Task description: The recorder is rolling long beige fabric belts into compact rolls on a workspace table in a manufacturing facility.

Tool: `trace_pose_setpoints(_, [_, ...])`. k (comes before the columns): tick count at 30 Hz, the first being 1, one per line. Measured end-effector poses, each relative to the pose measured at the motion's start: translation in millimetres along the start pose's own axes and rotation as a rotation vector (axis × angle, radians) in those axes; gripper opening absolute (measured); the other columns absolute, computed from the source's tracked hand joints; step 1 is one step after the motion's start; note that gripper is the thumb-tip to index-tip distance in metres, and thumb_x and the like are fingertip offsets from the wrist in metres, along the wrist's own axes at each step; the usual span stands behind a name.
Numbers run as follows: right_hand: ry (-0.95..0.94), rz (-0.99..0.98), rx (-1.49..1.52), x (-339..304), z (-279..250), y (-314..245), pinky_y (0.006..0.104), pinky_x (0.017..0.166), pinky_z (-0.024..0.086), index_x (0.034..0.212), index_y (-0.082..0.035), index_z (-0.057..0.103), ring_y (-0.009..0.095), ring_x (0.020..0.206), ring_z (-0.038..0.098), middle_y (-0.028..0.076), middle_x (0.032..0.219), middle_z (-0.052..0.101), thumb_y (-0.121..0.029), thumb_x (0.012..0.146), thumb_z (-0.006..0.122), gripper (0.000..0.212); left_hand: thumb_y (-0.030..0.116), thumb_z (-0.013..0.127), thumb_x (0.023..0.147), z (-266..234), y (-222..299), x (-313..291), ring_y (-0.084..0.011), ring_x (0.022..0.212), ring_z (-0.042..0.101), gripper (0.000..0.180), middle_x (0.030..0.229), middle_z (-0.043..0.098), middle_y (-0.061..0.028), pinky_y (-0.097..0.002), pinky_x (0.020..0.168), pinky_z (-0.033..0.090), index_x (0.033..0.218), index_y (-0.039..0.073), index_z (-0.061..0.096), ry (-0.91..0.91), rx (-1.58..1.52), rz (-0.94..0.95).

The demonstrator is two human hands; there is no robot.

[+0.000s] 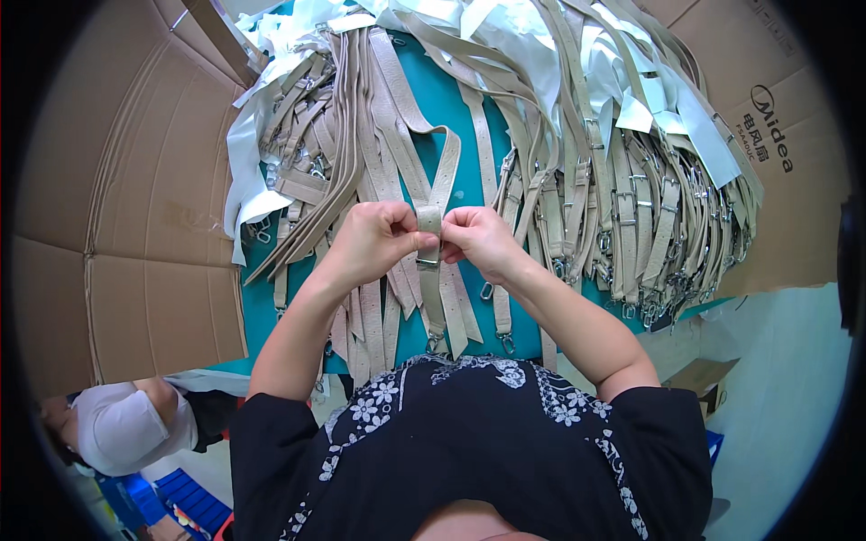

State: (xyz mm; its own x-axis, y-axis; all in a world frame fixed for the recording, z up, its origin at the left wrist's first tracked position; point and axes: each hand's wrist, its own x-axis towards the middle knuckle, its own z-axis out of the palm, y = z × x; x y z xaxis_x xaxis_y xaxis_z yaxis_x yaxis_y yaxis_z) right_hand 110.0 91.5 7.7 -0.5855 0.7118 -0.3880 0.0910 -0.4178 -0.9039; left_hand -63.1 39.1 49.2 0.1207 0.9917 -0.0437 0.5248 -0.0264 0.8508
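Observation:
Both hands meet over the middle of a teal table, working on one beige strap [429,293]. My left hand [377,239] is closed, its thumb and fingers pinching the strap just above a metal buckle [428,262]. From the other side my right hand [478,242] pinches the same strap's edge, fingers curled; its fingertips are partly hidden. Above the hands the strap bends back in a loop. A metal snap hook [436,343] hangs at its lower end, close to my body. More beige straps lie flat beneath my hands.
A heap of buckled straps [645,216] hangs over the table's right side, with white sheets [505,36] among them. More straps [302,135] are piled at left. Cardboard [135,207] stands left, and a printed carton [776,180] right. Another person [131,428] is at lower left.

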Motion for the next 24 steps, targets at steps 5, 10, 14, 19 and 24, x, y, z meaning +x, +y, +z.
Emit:
trace_pose_setpoints(5, [0.065,0.032,0.119,1,-3,-4,0.0213,0.052,0.047,0.074,-0.009,0.056,0.008,0.053,0.056,0.001,0.066,0.059,-0.019,0.087,0.054,0.017,0.011,0.073,0.07,29,-7,-12,-0.0066,0.055,0.049,0.022,0.059,0.054,-0.0018,-0.0234,0.051,0.041,0.068,0.0,0.055,0.25,-0.003,0.082])
trace_pose_setpoints(10, [0.133,0.017,0.143,9,-18,1,0.0228,0.052,0.047,0.076,-0.005,0.057,0.01,0.054,0.055,0.004,0.068,0.059,-0.021,0.085,0.058,0.019,0.022,0.061,0.081,58,-19,-27,-0.0176,0.049,0.051,0.025,0.058,0.052,-0.0113,-0.0306,0.047,0.04,0.072,0.001,0.054,0.2,0.133,0.112])
trace_pose_setpoints(14, [0.136,-0.05,0.149,15,-26,6,0.0234,0.056,0.049,0.08,-0.008,0.055,0.011,0.061,0.058,0.002,0.072,0.06,-0.021,0.088,0.054,0.016,0.027,0.055,0.086,86,-23,-26,-0.017,0.056,0.051,0.029,0.059,0.05,-0.0063,-0.0318,0.051,0.039,0.072,0.002,0.054,-0.021,-0.302,-0.093])
trace_pose_setpoints(19, [0.256,-0.036,0.267,1,-50,-17,0.0268,0.046,0.047,0.083,-0.007,0.05,0.014,0.05,0.056,0.003,0.066,0.055,-0.02,0.09,0.049,0.014,0.031,0.049,0.091,134,-6,-43,-0.0028,0.052,0.037,0.036,0.059,0.042,0.0065,-0.0212,0.047,0.032,0.063,0.008,0.047,-0.532,-0.919,-0.31])
trace_pose_setpoints(24, [0.539,-0.074,-0.586,-22,-100,-38,0.0271,0.045,0.047,0.084,-0.005,0.053,0.015,0.056,0.057,0.005,0.066,0.055,-0.026,0.087,0.053,0.021,0.041,0.044,0.091,121,6,-23,-0.0133,0.06,0.055,0.042,0.063,0.057,-0.0044,-0.0276,0.057,0.044,0.076,0.005,0.059,-0.825,-0.305,-0.036])
